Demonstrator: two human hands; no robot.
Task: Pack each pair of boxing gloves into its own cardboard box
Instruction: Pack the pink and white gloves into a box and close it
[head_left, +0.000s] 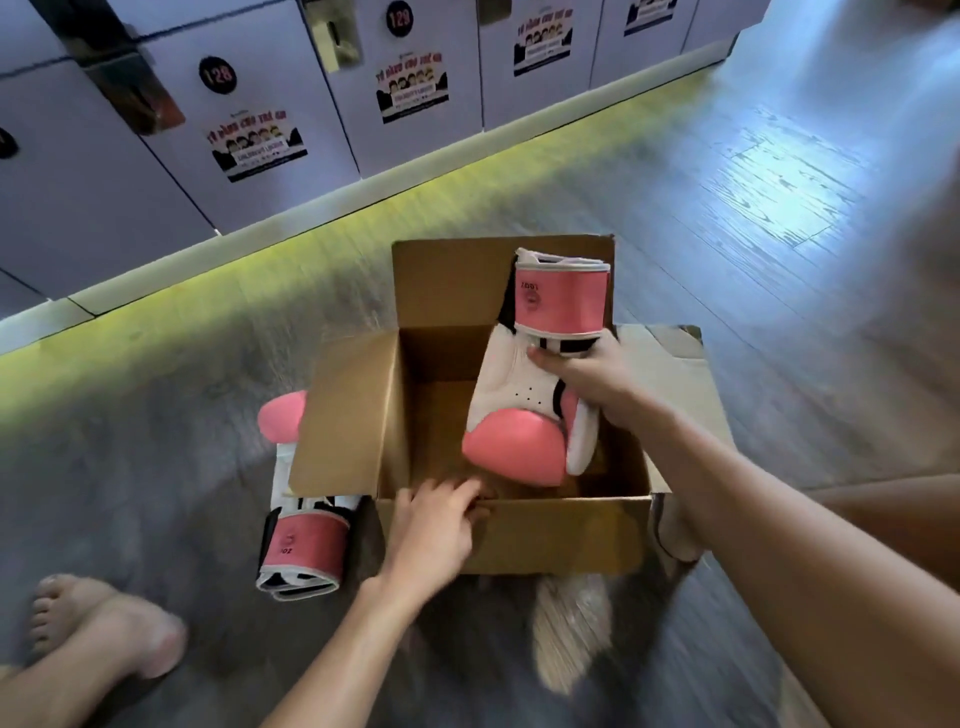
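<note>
An open cardboard box (561, 530) sits on the floor in front of me, flaps spread. My right hand (587, 379) grips a pink and white boxing glove (524, 395) near its wrist, holding it over the box's right half, padded end down inside the opening. My left hand (436, 525) grips the box's near wall, fingers curled over the rim into the box. The second pink and white glove (301, 545) lies on the floor to the left of the box, partly hidden behind the left flap (343, 421), cuff toward me.
A row of white lockers (249, 119) with numbered discs and stickers lines the wall behind the box. My bare foot (98, 623) rests on the grey wood floor at lower left, and my right knee (893, 525) is at the right edge.
</note>
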